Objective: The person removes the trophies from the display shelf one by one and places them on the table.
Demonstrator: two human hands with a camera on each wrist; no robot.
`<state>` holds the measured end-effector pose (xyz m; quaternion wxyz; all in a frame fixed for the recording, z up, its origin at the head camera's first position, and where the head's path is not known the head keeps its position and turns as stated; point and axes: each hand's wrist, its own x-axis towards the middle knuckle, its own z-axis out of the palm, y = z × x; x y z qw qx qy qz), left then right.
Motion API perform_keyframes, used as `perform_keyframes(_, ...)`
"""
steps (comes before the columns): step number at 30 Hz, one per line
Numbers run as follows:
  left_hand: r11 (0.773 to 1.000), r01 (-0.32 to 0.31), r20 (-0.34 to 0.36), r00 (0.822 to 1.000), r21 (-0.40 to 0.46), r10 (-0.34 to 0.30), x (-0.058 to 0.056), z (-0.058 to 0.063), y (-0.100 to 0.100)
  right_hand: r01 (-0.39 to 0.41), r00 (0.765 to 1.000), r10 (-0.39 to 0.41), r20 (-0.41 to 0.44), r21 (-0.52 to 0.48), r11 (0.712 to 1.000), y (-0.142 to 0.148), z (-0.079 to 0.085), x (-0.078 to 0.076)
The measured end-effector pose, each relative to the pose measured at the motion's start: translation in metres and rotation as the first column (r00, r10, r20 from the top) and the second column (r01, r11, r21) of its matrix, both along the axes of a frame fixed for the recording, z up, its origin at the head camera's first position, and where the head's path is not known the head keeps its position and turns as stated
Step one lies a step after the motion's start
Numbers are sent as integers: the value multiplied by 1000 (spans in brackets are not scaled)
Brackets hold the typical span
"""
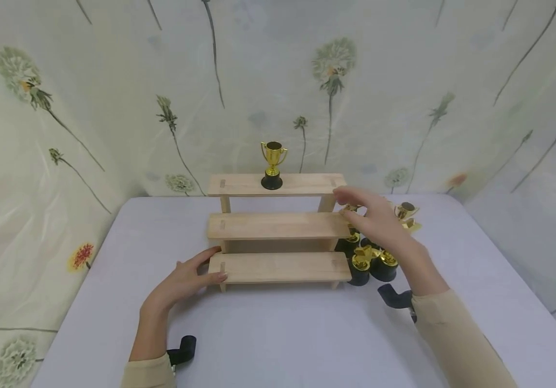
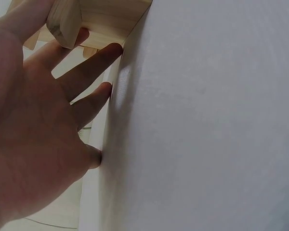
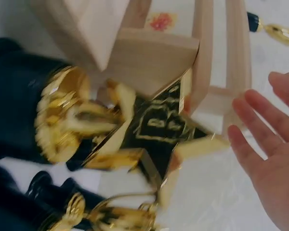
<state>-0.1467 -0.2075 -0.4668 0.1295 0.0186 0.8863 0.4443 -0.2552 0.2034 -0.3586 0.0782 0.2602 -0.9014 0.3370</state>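
Observation:
A three-step wooden display stand (image 1: 278, 225) stands on the table, with a small gold cup trophy (image 1: 273, 156) upright on its top step. At the left end of the lowest step, my left hand (image 1: 181, 283) rests with its thumb on the board and its index finger behind. Its fingers look spread and fairly straight beside the wood in the left wrist view. My right hand (image 1: 375, 215) hovers by the stand's upper right end, fingers extended and holding nothing. Below it, a gold star trophy (image 3: 156, 127) on a black base stands among several others, partly hidden by the hand.
More gold trophies (image 1: 406, 211) with black bases crowd the table (image 1: 278, 339) right of the stand. A flower-printed cloth (image 1: 258, 81) hangs behind the table. Black wrist mounts (image 1: 395, 297) sit on both forearms.

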Motion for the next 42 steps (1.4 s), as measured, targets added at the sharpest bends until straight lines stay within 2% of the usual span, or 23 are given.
perform_keyframes(5,1000,-10,5,1000,2,10,1,2,-1,-47,999,46,-10,-76,996,-20,10,-8)
perform_keyframes(11,1000,-8,6,1000,6,8,1,4,1,-45,998,39,-53,-118,992,-39,19,-15)
perform_keyframes(16,1000,-7,-2,1000,-2,7,0,4,2,-97,995,90,-45,-168,981,-52,28,-21)
perform_keyframes(23,1000,-15,-1,1000,0,15,-1,4,1,-133,990,124,-69,-155,979,-75,47,-29)
perform_keyframes(27,1000,-9,-4,1000,10,9,0,3,1,-166,984,154,-87,-152,974,-85,52,-38)
perform_keyframes(36,1000,-17,-8,1000,11,17,-1,0,2,-152,988,152,-14,-196,969,-98,52,-51)
perform_keyframes(42,1000,-21,-4,1000,5,21,-1,1,1,-140,988,149,29,-205,969,-116,58,-55)
